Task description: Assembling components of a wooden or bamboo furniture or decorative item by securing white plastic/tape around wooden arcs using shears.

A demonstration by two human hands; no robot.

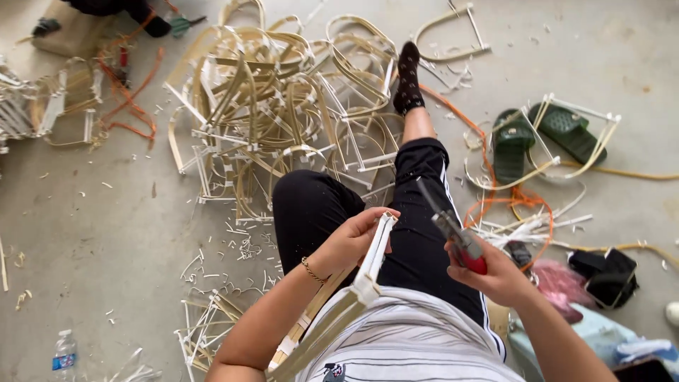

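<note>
I'm sitting on the concrete floor (106, 233) with my legs stretched out, a bamboo-and-white-strip frame (368, 276) propped against my lap and running down past my left forearm. My left hand (353, 237) is curled around the frame's upper end, fingers wrapped over the pale top bar where two strips meet at a corner. My right hand (495, 272) is closed around the red grip of a pair of pliers (453, 226), the grey nose pointing up and away from me, just beside the frame but not touching it — there is a clear gap between the tool's tip and the corner I'm holding. As I judge it, I'm at the point of working on that top joint: the piece is steadied and the tool is lifted but not yet brought in. The next move would call for bringing the nose of the pliers across to the corner under my left fingers while keeping the frame from twisting, and minding my fingertips, which sit right at the joint. In front of my knees lies a big tangled pile of frames (276, 106) of the same kind, with short offcuts (233, 247) scattered near my left leg. To my right are green sandals (537, 134) under another loose frame, an orange cord (509, 198) and a black pouch (608, 276); a water bottle (64, 351) stands far left.
</note>
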